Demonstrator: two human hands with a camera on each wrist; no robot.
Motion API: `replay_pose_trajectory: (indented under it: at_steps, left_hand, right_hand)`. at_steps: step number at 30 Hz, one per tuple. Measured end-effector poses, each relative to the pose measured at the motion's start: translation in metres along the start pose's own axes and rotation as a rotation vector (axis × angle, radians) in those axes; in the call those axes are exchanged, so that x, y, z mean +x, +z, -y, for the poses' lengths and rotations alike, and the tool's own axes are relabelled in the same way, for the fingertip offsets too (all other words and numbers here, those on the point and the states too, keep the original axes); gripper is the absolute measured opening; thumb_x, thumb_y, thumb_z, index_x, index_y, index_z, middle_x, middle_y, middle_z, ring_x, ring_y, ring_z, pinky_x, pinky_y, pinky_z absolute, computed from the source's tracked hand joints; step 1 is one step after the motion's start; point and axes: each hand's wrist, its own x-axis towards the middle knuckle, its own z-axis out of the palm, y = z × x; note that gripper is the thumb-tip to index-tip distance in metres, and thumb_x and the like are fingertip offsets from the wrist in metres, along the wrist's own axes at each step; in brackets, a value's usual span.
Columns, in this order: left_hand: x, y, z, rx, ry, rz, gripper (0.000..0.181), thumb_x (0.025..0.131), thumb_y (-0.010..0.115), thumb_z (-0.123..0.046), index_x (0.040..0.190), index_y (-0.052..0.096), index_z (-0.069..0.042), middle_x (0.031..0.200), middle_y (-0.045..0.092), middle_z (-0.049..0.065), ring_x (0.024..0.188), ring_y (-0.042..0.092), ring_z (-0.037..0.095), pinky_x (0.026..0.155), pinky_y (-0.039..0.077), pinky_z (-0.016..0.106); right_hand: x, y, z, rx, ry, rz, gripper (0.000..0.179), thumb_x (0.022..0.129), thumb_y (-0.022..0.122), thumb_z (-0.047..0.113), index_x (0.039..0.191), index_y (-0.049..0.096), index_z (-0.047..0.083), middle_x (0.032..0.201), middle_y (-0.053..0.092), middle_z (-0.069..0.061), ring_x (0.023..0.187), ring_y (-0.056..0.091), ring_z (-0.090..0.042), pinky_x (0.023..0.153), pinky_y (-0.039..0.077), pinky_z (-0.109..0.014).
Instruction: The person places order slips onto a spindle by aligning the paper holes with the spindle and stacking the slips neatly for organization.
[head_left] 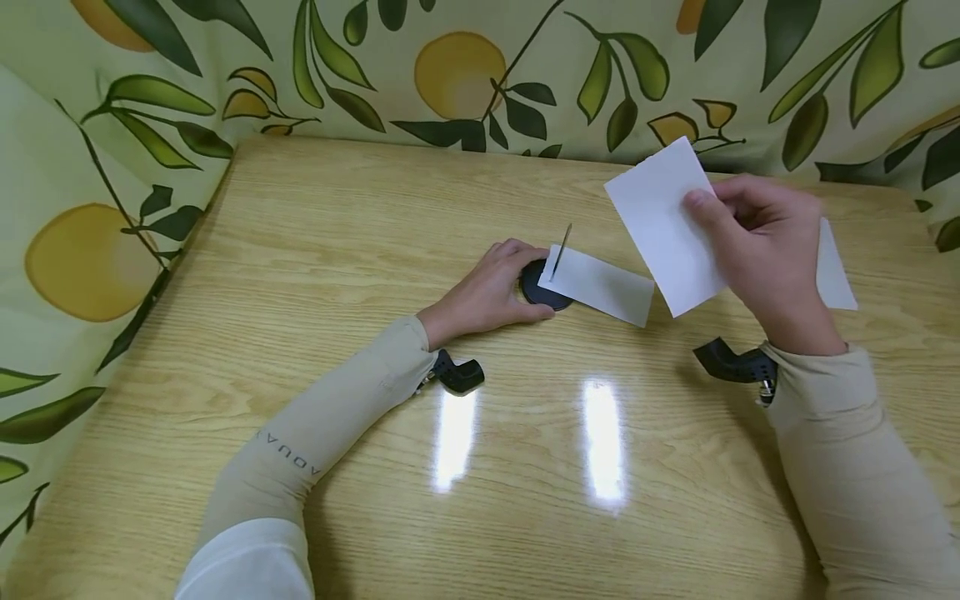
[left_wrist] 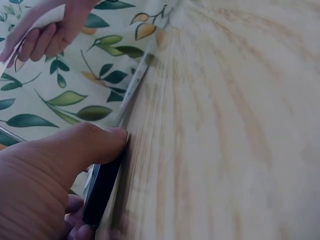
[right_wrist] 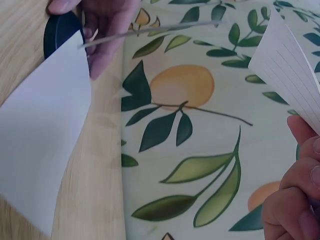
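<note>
A bill spike with a round black base (head_left: 534,287) and an upright thin metal spike (head_left: 563,247) stands on the table. My left hand (head_left: 489,290) grips the base by its edge, thumb on the near side and fingers on the far side. One white paper slip (head_left: 606,287) is pierced near its left end by the spike and extends right from it, above the base. My right hand (head_left: 772,250) pinches another white paper slip (head_left: 663,229) by its right edge, raised up and right of the spike. Ruled lines show on that held slip (right_wrist: 287,65) in the right wrist view.
Beyond my right hand a further white paper (head_left: 836,271) lies on the table, partly hidden. The wood-grain table (head_left: 360,217) ends at a curtain (head_left: 337,75) with fruit and leaf prints at the back and left. Black wrist mounts (head_left: 461,377) hang under both wrists.
</note>
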Motion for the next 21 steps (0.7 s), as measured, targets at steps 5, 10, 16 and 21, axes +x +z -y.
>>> replay_pose_trajectory:
  at_steps: [5,10,16,21]
  left_hand:
    - [0.000,-0.004,0.000,-0.027,-0.002,0.019,0.078,0.081,0.074,-0.045,0.146,0.044,-0.012,0.138,0.049,0.005,0.125,0.045,0.018,0.108,0.040,0.035]
    - [-0.002,-0.010,0.000,-0.061,-0.008,0.005,0.072,0.086,0.069,-0.045,0.146,0.044,-0.013,0.137,0.051,0.004,0.121,0.048,0.016,0.106,0.041,0.034]
    - [-0.002,-0.026,-0.003,-0.166,0.017,-0.116,0.055,0.094,0.062,-0.037,0.142,0.047,-0.015,0.132,0.057,0.003,0.117,0.053,0.016,0.100,0.046,0.034]
    - [-0.001,-0.049,-0.019,-0.286,0.055,-0.273,0.033,0.098,0.056,-0.034,0.127,0.061,-0.019,0.116,0.067,-0.004,0.102,0.058,0.007,0.088,0.048,0.027]
  right_hand:
    - [-0.002,0.006,0.011,0.032,-0.036,0.041,0.019,0.086,0.072,0.011,0.087,0.072,-0.007,0.055,0.060,0.016,0.046,0.054,0.001,0.045,0.044,-0.014]
    - [-0.003,0.011,0.018,0.029,-0.057,0.073,0.016,0.086,0.072,0.012,0.085,0.073,-0.004,0.056,0.060,0.017,0.047,0.055,0.002,0.045,0.043,-0.013]
    - [-0.003,0.012,0.021,0.042,-0.088,0.109,0.010,0.086,0.072,0.011,0.083,0.073,0.002,0.057,0.061,0.016,0.048,0.056,0.001,0.045,0.044,-0.014]
    - [-0.005,0.012,0.023,0.035,-0.121,0.131,0.008,0.086,0.072,0.011,0.082,0.074,0.004,0.058,0.061,0.017,0.047,0.054,0.000,0.044,0.043,-0.014]
